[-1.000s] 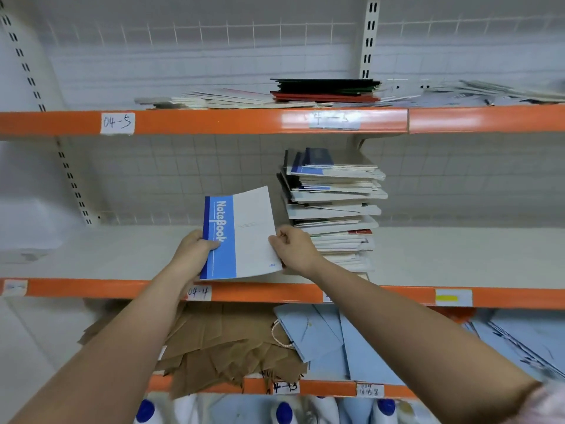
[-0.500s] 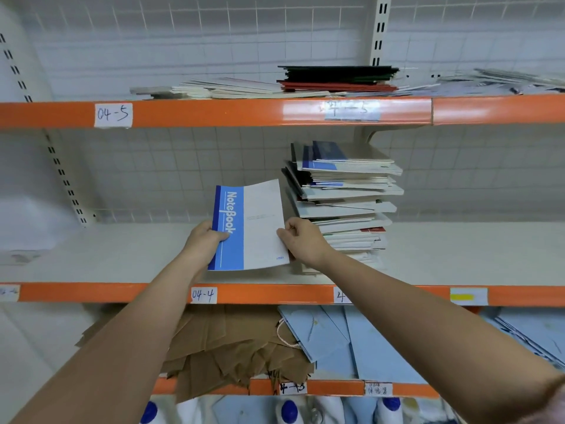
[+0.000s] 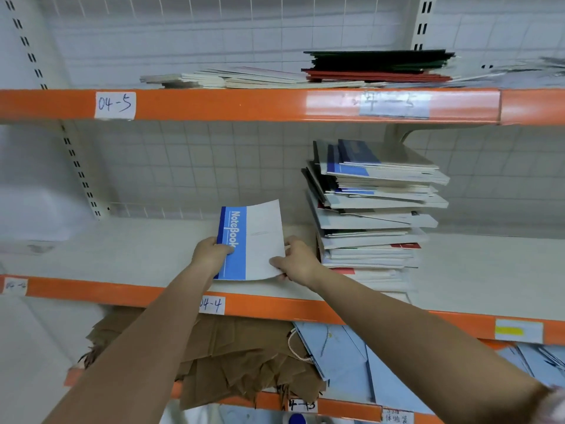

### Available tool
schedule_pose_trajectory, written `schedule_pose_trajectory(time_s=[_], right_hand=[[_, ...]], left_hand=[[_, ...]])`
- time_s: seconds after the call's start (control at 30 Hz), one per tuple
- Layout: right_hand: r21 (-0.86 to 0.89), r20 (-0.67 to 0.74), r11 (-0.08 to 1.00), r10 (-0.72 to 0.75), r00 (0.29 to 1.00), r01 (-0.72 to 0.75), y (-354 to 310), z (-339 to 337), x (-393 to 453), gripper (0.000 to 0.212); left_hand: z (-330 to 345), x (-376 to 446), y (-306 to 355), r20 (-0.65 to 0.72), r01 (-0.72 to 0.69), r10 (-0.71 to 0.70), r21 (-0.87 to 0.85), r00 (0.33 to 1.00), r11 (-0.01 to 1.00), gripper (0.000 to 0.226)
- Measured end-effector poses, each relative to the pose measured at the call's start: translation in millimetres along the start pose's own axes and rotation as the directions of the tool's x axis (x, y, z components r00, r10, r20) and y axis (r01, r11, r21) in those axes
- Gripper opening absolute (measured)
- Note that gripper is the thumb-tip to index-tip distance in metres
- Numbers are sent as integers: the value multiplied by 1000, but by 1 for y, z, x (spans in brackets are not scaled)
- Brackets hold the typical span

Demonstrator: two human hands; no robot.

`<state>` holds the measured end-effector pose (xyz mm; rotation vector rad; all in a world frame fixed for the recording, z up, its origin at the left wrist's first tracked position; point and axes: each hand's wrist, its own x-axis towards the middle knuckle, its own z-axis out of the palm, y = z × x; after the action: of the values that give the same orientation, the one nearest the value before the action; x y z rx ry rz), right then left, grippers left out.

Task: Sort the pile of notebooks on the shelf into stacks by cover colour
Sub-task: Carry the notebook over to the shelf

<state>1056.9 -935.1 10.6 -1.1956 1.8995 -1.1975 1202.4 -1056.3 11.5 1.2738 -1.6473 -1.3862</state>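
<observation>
A blue-and-white notebook (image 3: 253, 240) with "NoteBook" printed on its blue band is tilted up over the middle shelf (image 3: 122, 255), its lower edge near the shelf front. My left hand (image 3: 211, 252) grips its blue spine side. My right hand (image 3: 298, 263) pinches its lower right corner. Just to the right stands a tall, uneven pile of notebooks (image 3: 373, 215), with blue-and-white covers on top and dark, white and red ones further down.
The upper shelf (image 3: 214, 104) carries flat white booklets (image 3: 244, 79) and a stack of dark green and red covers (image 3: 379, 65). Below the middle shelf lie brown paper bags (image 3: 238, 356) and light blue bags (image 3: 351, 356). Paper labels mark the orange shelf edges.
Both hands have brought the blue-and-white notebook lower and closer to the shelf surface, and it is less upright. The view has shifted left, so the pile sits further right.
</observation>
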Motion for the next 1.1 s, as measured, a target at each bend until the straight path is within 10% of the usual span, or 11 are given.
schedule_pose_trajectory(time_s=[0.37,0.6,0.73,0.87,1.1], right_hand=[[-273,-166,937,178,970,-218,26,29,52,23],[-474,-170,830,240,956,-293,40,26,70,29],[-729,-68,674,103,992,-120,40,23,72,62],[-731,136,682,163,977,-12,48,28,65,87],[-686,209,726,137,968,45,52,27,64,74]], left_hand=[[17,59,-38,185,-12,-54,337,981,941,68],[13,88,-59,279,-215,-34,805,960,552,73],[7,96,-65,380,-340,16,807,925,483,67],[4,91,-68,501,-437,-19,772,865,461,107],[-2,96,-67,541,-486,22,738,841,468,89]])
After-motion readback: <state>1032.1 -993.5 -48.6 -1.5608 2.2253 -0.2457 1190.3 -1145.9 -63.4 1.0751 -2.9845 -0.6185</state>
